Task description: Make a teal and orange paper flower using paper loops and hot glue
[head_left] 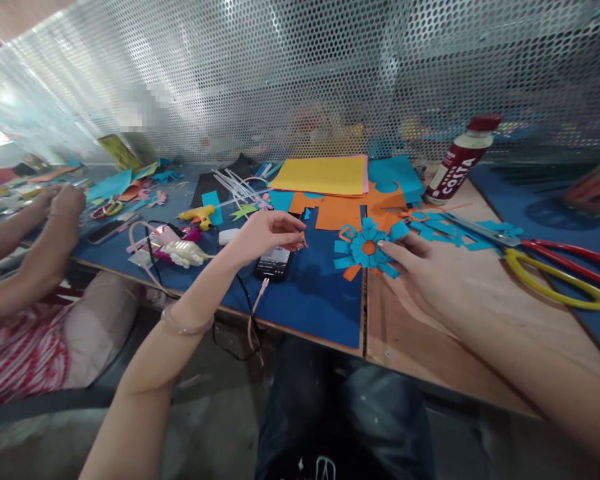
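My left hand [267,233] hovers above a black phone [274,262], its fingers pinched on a small orange paper scrap [304,241]. My right hand [423,270] lies on the wooden tabletop [430,333], fingers stretched out, fingertips pressing the edge of a blue and orange paper flower [367,248]. The flower rests where the dark blue mat [320,293] meets the wood.
Orange, yellow [323,175] and blue paper sheets lie behind the flower. A Costa bottle [461,159] stands at the back right, yellow and red scissors [555,267] to the right. A yellow glue gun [197,215] and cables lie left. Another person's arms [35,227] work at far left. A perforated metal screen backs the table.
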`<state>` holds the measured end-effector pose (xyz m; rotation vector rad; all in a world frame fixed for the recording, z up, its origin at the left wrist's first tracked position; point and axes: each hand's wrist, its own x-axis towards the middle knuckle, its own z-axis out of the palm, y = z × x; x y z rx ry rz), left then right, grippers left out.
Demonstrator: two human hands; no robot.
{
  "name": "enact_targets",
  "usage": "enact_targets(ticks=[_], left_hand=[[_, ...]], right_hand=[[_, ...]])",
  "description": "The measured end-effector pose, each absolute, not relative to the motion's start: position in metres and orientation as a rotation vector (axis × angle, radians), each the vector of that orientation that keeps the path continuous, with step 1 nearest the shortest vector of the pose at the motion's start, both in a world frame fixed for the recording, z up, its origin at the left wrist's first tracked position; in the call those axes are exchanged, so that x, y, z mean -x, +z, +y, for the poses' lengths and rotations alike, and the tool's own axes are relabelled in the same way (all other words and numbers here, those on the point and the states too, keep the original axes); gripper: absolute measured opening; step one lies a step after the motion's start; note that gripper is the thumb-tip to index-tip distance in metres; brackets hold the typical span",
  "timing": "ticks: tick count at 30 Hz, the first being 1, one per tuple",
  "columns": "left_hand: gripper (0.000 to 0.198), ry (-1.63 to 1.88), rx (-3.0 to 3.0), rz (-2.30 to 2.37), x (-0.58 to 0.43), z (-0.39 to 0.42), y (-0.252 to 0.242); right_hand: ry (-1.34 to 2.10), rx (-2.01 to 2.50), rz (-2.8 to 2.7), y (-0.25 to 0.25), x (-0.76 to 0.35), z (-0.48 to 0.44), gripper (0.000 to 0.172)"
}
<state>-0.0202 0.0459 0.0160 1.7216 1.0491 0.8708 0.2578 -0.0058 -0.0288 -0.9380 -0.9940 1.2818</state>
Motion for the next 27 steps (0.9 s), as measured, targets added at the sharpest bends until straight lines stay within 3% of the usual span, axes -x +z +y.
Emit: enact_targets(ticks=[4,14,27], left_hand=[[0.034,0.958,-1.602,1.014,0.015,0.036,0.012],[0.023,1.121,-1.445,0.854,-0.021,0.014,-0.006],[0.022,1.084,-1.602,0.913,-0.024,0.014,-0.007]], right_hand=[[1.273,0.941,-0.984,-0.031,-0.255,-0.007,0.018],[1.248,0.951,-0.974,-0.034,-0.251,-0.011,0.019],[1.234,0.944,-0.989,-0.032,-0.250,-0.013,0.019]])
